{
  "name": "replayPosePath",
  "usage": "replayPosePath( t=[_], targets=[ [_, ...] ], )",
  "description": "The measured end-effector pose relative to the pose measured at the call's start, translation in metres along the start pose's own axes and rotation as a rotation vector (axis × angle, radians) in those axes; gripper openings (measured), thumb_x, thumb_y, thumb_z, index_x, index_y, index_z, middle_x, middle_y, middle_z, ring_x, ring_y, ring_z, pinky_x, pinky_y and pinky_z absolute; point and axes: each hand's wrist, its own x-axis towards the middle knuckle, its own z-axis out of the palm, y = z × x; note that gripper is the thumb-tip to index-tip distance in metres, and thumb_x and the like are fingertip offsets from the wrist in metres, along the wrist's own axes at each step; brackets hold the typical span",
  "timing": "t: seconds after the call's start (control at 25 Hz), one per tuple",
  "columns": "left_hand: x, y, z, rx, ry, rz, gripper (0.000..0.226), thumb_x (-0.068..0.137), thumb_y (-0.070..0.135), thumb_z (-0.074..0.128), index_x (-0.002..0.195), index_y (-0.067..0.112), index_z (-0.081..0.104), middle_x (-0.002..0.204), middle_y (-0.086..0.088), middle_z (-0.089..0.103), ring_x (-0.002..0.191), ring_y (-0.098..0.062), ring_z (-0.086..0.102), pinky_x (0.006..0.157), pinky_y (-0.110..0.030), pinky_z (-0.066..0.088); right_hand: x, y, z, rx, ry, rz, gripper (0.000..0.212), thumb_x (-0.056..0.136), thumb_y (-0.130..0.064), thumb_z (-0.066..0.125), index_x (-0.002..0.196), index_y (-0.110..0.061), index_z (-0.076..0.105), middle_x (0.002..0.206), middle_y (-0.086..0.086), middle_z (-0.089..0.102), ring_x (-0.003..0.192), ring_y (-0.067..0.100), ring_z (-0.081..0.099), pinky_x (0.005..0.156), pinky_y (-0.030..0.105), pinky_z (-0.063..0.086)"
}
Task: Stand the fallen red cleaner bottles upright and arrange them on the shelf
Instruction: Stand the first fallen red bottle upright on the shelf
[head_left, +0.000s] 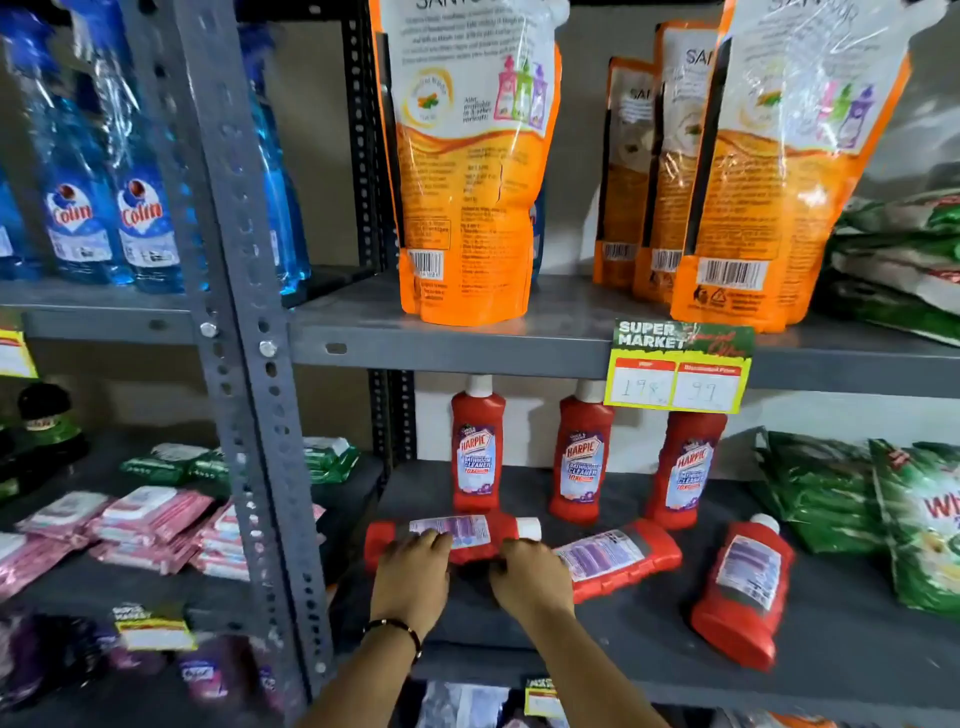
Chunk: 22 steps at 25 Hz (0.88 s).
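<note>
- Bottles of red cleaner were spread over the grey shelf (649, 618): three upright bottles (478, 449) at the back, three fallen ones in front.
- Both hands were laid on the leftmost fallen bottle (470, 535), cap to the right; the left hand (413, 564) was pressed on its body, the right hand (530, 569) near its neck, fingers curled, neither grip seen fully clamped.
- The middle fallen bottle (621, 558) and the right fallen bottle (743, 587) were left untouched.
- Stiff, smooth plastic and liquid weight were judged likely; a hold around the wide body was favoured.
</note>
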Motion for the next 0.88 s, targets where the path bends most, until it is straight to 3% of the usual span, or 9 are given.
replayPosePath(
  t=[0.08,0.16,0.44,0.56,0.64,0.72,0.88],
  targets=[
    [0.021,-0.011,0.011,-0.119,-0.101,0.012,0.034,0.084,0.016,0.051,0.117,0.023,0.057,0.119,0.003,0.063,0.104,-0.022,0.061,0.087,-0.036,0.053,0.017,0.004,0.007,-0.022,0.012,0.063,0.028,0.086,-0.023,0.043,0.104,-0.011,0.059,0.111,0.013,0.067,0.109,0.033,0.055,0.096,0.042,0.042],
    [0.044,-0.026,0.020,-0.217,-0.205,0.036,0.040,0.090,0.015,0.041,0.129,0.024,0.045,0.135,0.003,0.050,0.122,-0.021,0.046,0.105,-0.032,0.039,0.036,0.008,0.015,-0.056,0.027,0.129,0.029,0.088,-0.026,0.042,0.109,-0.013,0.056,0.115,0.011,0.065,0.116,0.032,0.048,0.102,0.045,0.035],
    [0.092,-0.052,0.035,-0.128,-0.507,0.001,0.051,0.087,0.017,0.052,0.135,0.024,0.037,0.142,-0.005,0.043,0.128,-0.026,0.043,0.108,-0.037,0.036,0.067,-0.001,0.045,0.053,-0.002,0.258,0.057,0.088,-0.048,0.040,0.133,-0.019,0.024,0.122,0.007,0.061,0.117,0.029,0.054,0.112,0.059,0.011],
    [0.110,-0.060,0.038,-0.098,-0.651,-0.082,0.062,0.080,0.028,0.064,0.135,0.021,0.036,0.143,-0.008,0.043,0.127,-0.028,0.044,0.107,-0.042,0.037,0.073,-0.001,0.050,0.100,0.024,0.294,0.059,0.086,-0.049,0.044,0.131,-0.016,0.026,0.120,0.007,0.062,0.115,0.029,0.056,0.113,0.058,0.009],
    [0.115,-0.059,0.041,-0.143,-0.732,-0.107,0.070,0.079,0.024,0.066,0.138,0.014,0.031,0.146,-0.009,0.038,0.130,-0.027,0.040,0.110,-0.037,0.034,0.076,0.000,0.049,0.086,0.015,0.296,0.060,0.086,-0.049,0.045,0.131,-0.014,0.027,0.119,0.008,0.063,0.113,0.030,0.057,0.113,0.055,0.011],
    [0.114,-0.057,0.041,-0.152,-0.755,-0.109,0.073,0.078,0.017,0.067,0.139,0.012,0.028,0.147,-0.009,0.035,0.131,-0.026,0.038,0.110,-0.033,0.033,0.078,0.001,0.048,0.079,-0.003,0.275,0.063,0.085,-0.046,0.049,0.131,-0.010,0.027,0.120,0.010,0.062,0.114,0.030,0.057,0.114,0.050,0.018],
    [0.097,-0.046,0.035,0.025,-0.562,-0.107,0.054,0.078,0.014,0.061,0.128,0.021,0.044,0.139,-0.008,0.042,0.128,-0.029,0.040,0.106,-0.041,0.039,0.075,0.006,0.042,0.198,0.023,0.276,0.056,0.079,-0.036,0.060,0.120,-0.010,0.034,0.115,0.010,0.065,0.110,0.030,0.059,0.111,0.047,0.029]
  ],
)
